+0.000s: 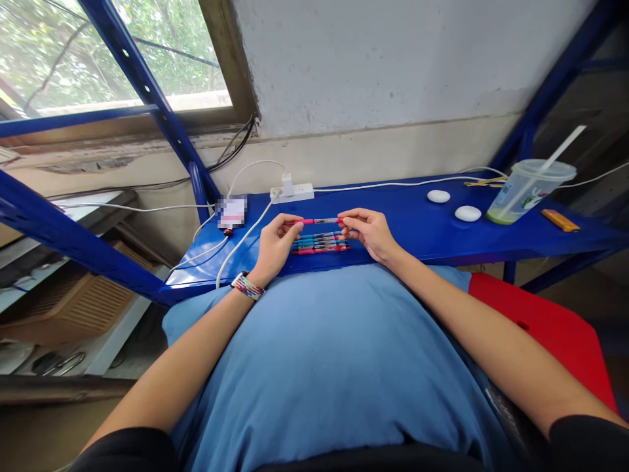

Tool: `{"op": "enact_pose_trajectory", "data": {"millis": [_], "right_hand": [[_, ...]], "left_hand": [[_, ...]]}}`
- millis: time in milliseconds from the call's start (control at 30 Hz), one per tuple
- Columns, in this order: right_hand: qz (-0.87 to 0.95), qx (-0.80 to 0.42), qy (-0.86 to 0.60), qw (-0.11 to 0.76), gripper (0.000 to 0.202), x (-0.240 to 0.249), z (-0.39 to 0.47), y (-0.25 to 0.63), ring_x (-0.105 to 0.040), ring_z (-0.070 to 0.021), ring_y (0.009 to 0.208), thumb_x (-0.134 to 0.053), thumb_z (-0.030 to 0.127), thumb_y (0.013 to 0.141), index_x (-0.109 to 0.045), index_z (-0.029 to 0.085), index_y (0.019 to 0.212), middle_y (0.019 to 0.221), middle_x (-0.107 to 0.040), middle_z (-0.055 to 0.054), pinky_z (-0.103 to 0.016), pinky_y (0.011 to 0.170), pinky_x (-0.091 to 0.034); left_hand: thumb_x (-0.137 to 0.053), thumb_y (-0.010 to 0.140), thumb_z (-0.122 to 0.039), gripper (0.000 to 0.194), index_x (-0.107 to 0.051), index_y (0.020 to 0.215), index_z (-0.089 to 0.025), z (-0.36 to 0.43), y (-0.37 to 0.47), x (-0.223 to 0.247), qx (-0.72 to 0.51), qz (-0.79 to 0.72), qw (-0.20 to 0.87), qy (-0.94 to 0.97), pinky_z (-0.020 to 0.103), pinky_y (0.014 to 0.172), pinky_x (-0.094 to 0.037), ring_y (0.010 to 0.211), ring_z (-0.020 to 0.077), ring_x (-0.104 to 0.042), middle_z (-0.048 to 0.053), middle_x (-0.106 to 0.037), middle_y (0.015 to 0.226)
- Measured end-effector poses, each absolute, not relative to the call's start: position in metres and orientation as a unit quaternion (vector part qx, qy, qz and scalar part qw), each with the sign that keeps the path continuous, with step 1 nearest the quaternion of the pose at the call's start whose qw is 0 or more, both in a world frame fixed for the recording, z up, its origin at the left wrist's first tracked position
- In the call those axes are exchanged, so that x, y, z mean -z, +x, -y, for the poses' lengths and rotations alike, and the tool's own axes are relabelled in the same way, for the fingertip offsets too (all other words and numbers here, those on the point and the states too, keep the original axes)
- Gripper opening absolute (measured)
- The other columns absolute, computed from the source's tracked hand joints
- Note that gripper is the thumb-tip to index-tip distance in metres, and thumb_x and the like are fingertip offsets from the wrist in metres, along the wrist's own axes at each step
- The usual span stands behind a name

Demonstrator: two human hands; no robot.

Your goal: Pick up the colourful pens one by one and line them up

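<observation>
A pink pen (322, 221) with a clear barrel lies level between my two hands. My left hand (279, 244) pinches its left end, and a watch with a multicoloured band is on that wrist. At the other end, the fingers of my right hand (367, 233) close on the pen's right tip. Just below it, a row of several blue and pink pens (319, 243) lies side by side on the blue shelf top (393, 242). My right fingertips are close to the right ends of that row; whether they touch it I cannot tell.
A white power strip (301, 191) with cables sits by the wall. To the right are two white egg-shaped objects (468, 214), a tilted plastic cup (523, 193) with a straw and an orange item (560, 220). A blurred card-like object (232, 213) lies left. A red stool (535, 321) stands at right.
</observation>
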State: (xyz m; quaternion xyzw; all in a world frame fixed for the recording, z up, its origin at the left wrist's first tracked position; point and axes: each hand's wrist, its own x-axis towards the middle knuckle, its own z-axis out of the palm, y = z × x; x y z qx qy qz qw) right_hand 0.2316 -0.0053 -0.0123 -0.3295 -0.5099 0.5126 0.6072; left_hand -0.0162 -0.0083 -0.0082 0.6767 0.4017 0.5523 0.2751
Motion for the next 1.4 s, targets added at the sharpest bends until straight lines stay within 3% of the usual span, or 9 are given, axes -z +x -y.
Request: {"op": "enact_pose_trajectory", "data": {"millis": [100,267,400,533,600,700,867,967,1400], "right_hand": [[0.515,-0.512,-0.331,0.603,0.037,0.011,0.006,0.232,-0.071,-0.0164,0.069,-0.100,0.045,0.067,-0.083,0.021,0.089,0.082,-0.077,-0.004,-0.035,0.071,-0.070],[0.504,-0.514,-0.337,0.606,0.036,0.010,0.006,0.233,-0.070,-0.0163,0.069,-0.101,0.043,0.066,-0.083,0.021,0.088,0.080,-0.076,-0.003,-0.035,0.070,-0.070],[0.501,-0.516,-0.334,0.609,0.034,0.009,0.006,0.234,-0.069,-0.0157,0.068,-0.100,0.042,0.067,-0.083,0.020,0.087,0.080,-0.076,-0.003,-0.034,0.069,-0.069],[0.495,-0.517,-0.339,0.610,0.033,0.009,0.005,0.234,-0.069,-0.0159,0.068,-0.098,0.041,0.067,-0.082,0.020,0.087,0.080,-0.076,-0.004,-0.035,0.070,-0.069],[0.494,-0.521,-0.338,0.608,0.032,0.009,0.005,0.235,-0.069,-0.0161,0.069,-0.098,0.039,0.067,-0.082,0.020,0.087,0.080,-0.076,-0.003,-0.035,0.070,-0.069],[0.489,-0.532,-0.336,0.604,0.028,0.009,0.004,0.236,-0.068,-0.0157,0.069,-0.097,0.036,0.069,-0.081,0.021,0.086,0.080,-0.076,-0.003,-0.033,0.070,-0.068],[0.417,-0.586,-0.331,0.610,0.017,0.008,-0.001,0.243,-0.062,-0.0125,0.059,-0.090,0.029,0.073,-0.078,0.020,0.081,0.070,-0.071,-0.001,-0.026,0.058,-0.061],[0.364,-0.614,-0.332,0.616,0.011,0.009,-0.005,0.247,-0.061,-0.0112,0.056,-0.085,0.026,0.079,-0.076,0.020,0.081,0.068,-0.070,0.000,-0.023,0.055,-0.059],[0.290,-0.621,-0.332,0.648,0.010,0.008,-0.007,0.249,-0.058,-0.0088,0.050,-0.080,0.018,0.088,-0.072,0.020,0.081,0.063,-0.069,0.001,-0.018,0.048,-0.055]], "left_hand": [[-0.061,0.104,-0.062,0.050,-0.069,0.077,-0.021,0.006,-0.018,0.008,-0.539,-0.426,0.291,0.666,0.031,0.063,-0.053,0.061,0.0158,-0.061,0.002,-0.065,0.065],[-0.084,0.089,-0.050,0.033,-0.074,0.103,-0.023,0.007,-0.018,0.006,-0.536,-0.400,0.284,0.687,0.031,0.069,-0.055,0.074,0.0172,-0.067,0.002,-0.073,0.083],[-0.063,0.104,-0.057,0.043,-0.073,0.082,-0.021,0.009,-0.018,0.004,-0.517,-0.428,0.272,0.690,0.033,0.071,-0.054,0.068,0.0174,-0.065,0.003,-0.069,0.070],[-0.083,0.090,-0.049,0.032,-0.074,0.106,-0.022,0.007,-0.020,0.005,-0.538,-0.396,0.300,0.681,0.031,0.072,-0.056,0.073,0.0171,-0.069,0.001,-0.072,0.078],[-0.078,0.095,-0.052,0.032,-0.073,0.089,-0.021,0.004,-0.022,0.006,-0.539,-0.401,0.289,0.682,0.030,0.069,-0.055,0.068,0.0155,-0.066,0.001,-0.069,0.071],[-0.060,0.106,-0.060,0.058,-0.062,0.062,-0.022,-0.001,-0.025,0.009,-0.536,-0.440,0.267,0.670,0.030,0.061,-0.051,0.054,0.0130,-0.055,0.000,-0.057,0.053],[-0.078,0.096,-0.048,0.027,-0.077,0.096,-0.021,-0.005,-0.027,0.012,-0.575,-0.419,0.296,0.638,0.029,0.069,-0.058,0.074,0.0159,-0.070,0.003,-0.075,0.079],[-0.077,0.095,-0.041,0.026,-0.078,0.111,-0.020,-0.004,-0.027,0.012,-0.584,-0.410,0.315,0.626,0.030,0.073,-0.061,0.089,0.0193,-0.076,0.007,-0.079,0.093],[-0.075,0.097,-0.042,0.025,-0.080,0.101,-0.018,-0.002,-0.027,0.011,-0.590,-0.421,0.317,0.612,0.030,0.075,-0.061,0.089,0.0197,-0.076,0.008,-0.079,0.091]]}}
